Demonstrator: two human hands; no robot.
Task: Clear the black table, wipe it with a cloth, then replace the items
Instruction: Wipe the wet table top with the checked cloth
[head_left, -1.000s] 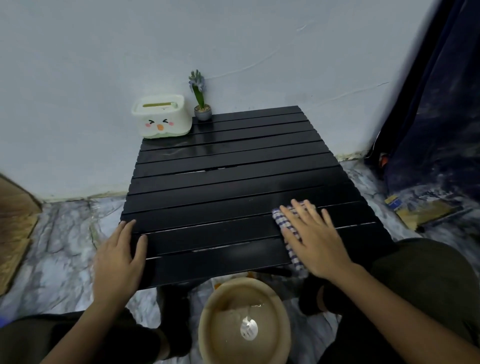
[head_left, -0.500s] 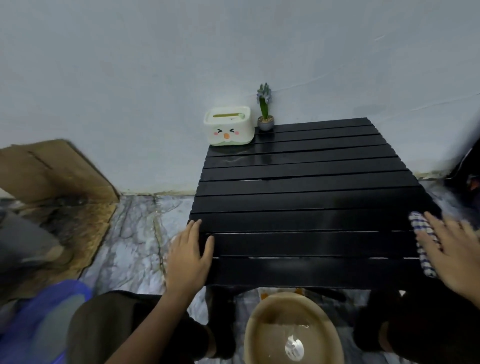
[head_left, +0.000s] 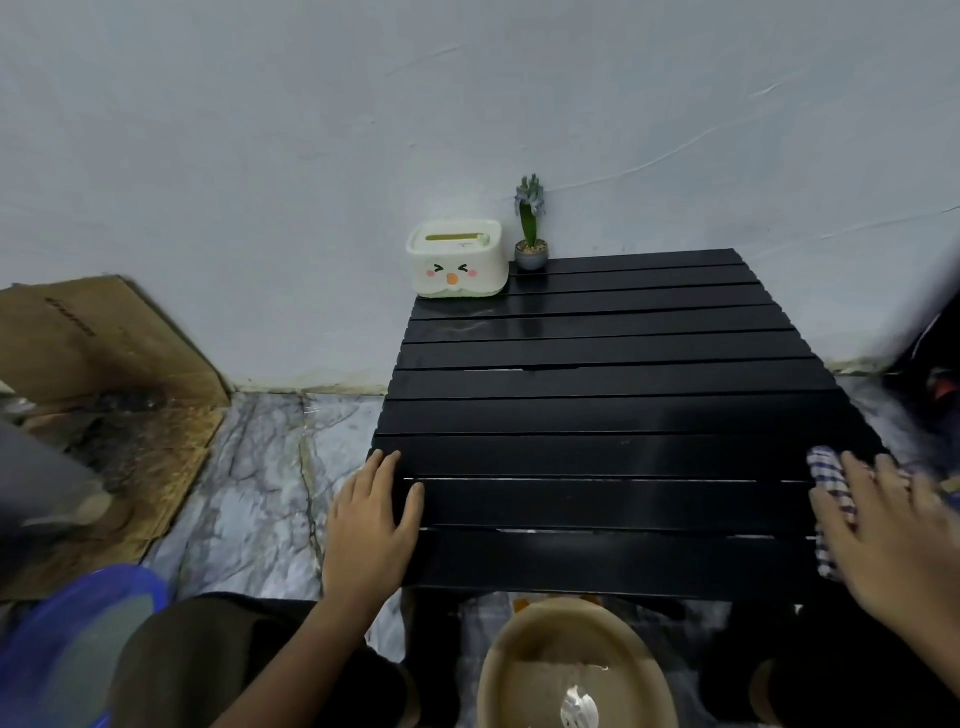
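Observation:
The black slatted table stands against the pale wall. At its far left corner sit a cream tissue box with a cartoon face and a small potted plant. My left hand lies flat, fingers apart, on the table's near left corner. My right hand presses a blue-and-white checked cloth flat onto the near right edge of the table, and partly covers it.
A tan basin of water sits on the marble floor between my knees, below the table's front edge. Flattened cardboard lies on the left. A blue plastic object is at the lower left. Dark fabric fills the right edge.
My right hand slid the cloth from the table's near middle to its near right edge. The view swung left. My left hand stayed on the near left corner.

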